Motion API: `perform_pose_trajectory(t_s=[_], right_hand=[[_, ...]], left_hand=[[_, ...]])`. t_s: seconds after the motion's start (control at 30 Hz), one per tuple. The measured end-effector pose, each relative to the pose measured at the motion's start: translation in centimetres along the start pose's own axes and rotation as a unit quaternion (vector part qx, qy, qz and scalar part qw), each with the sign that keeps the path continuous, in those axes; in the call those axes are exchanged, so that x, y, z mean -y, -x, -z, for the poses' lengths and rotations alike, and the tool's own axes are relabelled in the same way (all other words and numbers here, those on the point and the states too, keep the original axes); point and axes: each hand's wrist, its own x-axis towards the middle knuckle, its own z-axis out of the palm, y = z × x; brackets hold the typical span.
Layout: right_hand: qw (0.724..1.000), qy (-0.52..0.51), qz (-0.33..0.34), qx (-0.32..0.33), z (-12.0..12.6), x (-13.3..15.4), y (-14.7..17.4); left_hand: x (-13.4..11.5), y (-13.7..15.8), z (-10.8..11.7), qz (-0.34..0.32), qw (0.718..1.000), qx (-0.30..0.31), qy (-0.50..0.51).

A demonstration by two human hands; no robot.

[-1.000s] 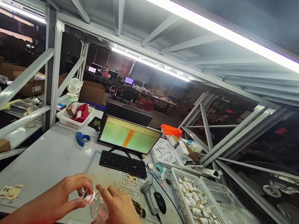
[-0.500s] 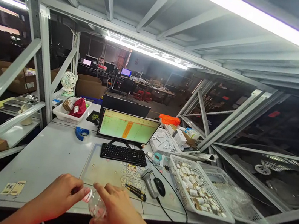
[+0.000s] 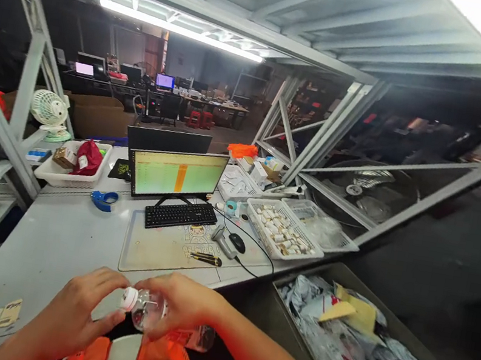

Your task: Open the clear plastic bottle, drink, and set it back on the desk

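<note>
A clear plastic bottle (image 3: 145, 310) lies tilted on its side above my lap, its white cap (image 3: 129, 298) pointing left. My right hand (image 3: 182, 305) is wrapped around the bottle's body, and the bottle's base shows below my wrist. At the cap, the thumb and forefinger of my left hand (image 3: 83, 307) curve round from either side. Part of the bottle is hidden behind my right fingers. Beyond my hands are a printed desk mat (image 3: 154, 252) and a black-and-yellow utility knife (image 3: 206, 258).
A keyboard (image 3: 181, 215) and monitor (image 3: 177, 174) stand ahead. A barcode scanner (image 3: 224, 242) and mouse (image 3: 237, 242) lie right of them, near a white basket (image 3: 277, 252) of small rolls. A bin (image 3: 291, 317) of plastic wrapping is at lower right; a blue tape dispenser (image 3: 103, 200) sits left.
My view has swung right, showing more of the wrapping bin. The bottle has come closer to my body and tipped toward horizontal, with both hands moving along with it.
</note>
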Motion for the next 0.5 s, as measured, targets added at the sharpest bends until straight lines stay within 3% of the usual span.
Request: perform_pose_trajectory(t_s=[0.1, 0.2, 0.33, 0.43, 0.5], right_hand=[[0.996, 0.067, -0.011, -0.056, -1.2, 0.6, 0.3], [0.99, 0.106, -0.042, -0.077, -2.0, 0.6, 0.7], [0.998, 0.02, -0.039, -0.053, -1.0, -1.6, 1.5], [0.993, -0.107, -0.038, 0.034, 0.9, -4.5, 1.9], [0.969, -0.215, -0.023, 0.118, 2.2, -6.7, 1.8]], left_hand=[[0.4, -0.4, -0.7, 0.099, 0.993, 0.052, 0.027], [0.6, -1.2, -1.4, 0.109, 0.99, 0.087, 0.025], [0.8, -3.4, -2.0, -0.044, 0.997, 0.058, -0.018], [0.4, -5.9, -2.4, -0.166, 0.983, 0.057, -0.046], [-0.2, -7.9, -2.8, -0.223, 0.97, 0.068, -0.064]])
